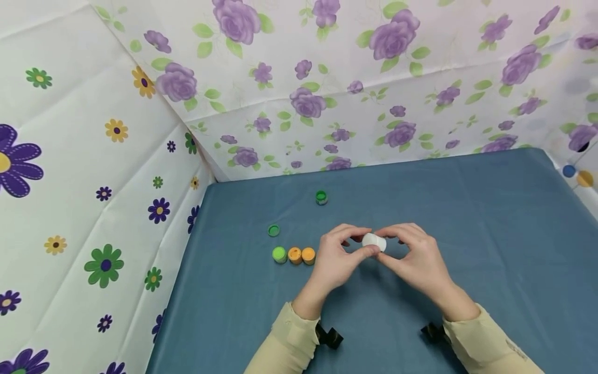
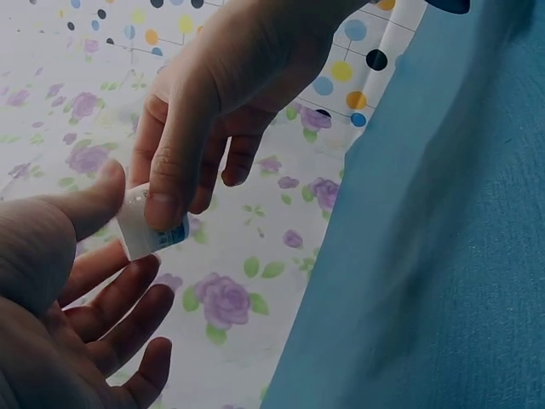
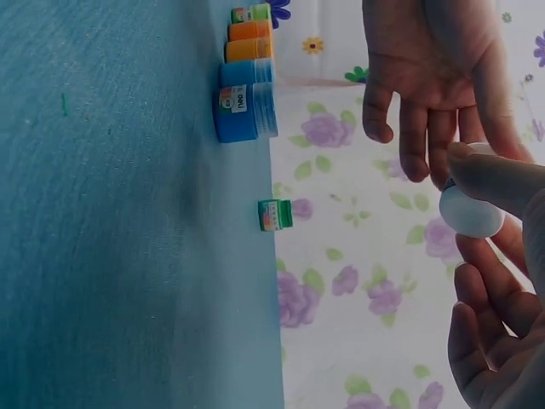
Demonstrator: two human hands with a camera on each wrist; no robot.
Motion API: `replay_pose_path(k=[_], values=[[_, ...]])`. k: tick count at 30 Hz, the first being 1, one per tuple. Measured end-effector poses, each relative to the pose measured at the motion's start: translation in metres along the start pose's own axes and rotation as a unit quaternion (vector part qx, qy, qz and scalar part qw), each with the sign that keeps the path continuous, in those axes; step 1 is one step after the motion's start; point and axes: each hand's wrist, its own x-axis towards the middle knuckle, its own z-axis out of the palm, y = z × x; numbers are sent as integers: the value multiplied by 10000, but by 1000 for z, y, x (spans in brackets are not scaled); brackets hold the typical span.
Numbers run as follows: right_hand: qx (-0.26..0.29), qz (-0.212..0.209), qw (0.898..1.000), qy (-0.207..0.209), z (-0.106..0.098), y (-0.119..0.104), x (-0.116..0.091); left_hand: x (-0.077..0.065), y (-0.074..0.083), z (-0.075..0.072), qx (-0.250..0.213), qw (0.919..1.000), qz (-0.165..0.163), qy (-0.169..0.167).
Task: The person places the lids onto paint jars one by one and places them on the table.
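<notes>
Both hands hold a small white paint jar, tilted sideways above the blue table. My left hand pinches its left end between thumb and fingers. My right hand grips the other end with thumb and fingertips. In the left wrist view, a blue-marked label on the jar is partly covered by the right thumb. From the right wrist view, a round, smooth white end of the jar shows. Left of the left hand stand a light green jar and two orange jars.
A dark green jar stands farther back. A small green lid-like disc lies behind the row. Two blue jars continue that row, hidden by the left hand in the head view. Flowered sheets border the blue table.
</notes>
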Motion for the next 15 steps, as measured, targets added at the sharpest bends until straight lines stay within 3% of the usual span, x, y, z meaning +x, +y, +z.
replay_pose_path(k=[8, 15], values=[[-176, 252, 9995, 44, 3, -3, -2, 0, 5, -3, -18, 10000, -17, -34], [100, 635, 9978, -135, 6, -4, -5, 0, 5, -4, -202, 9997, 90, -74]])
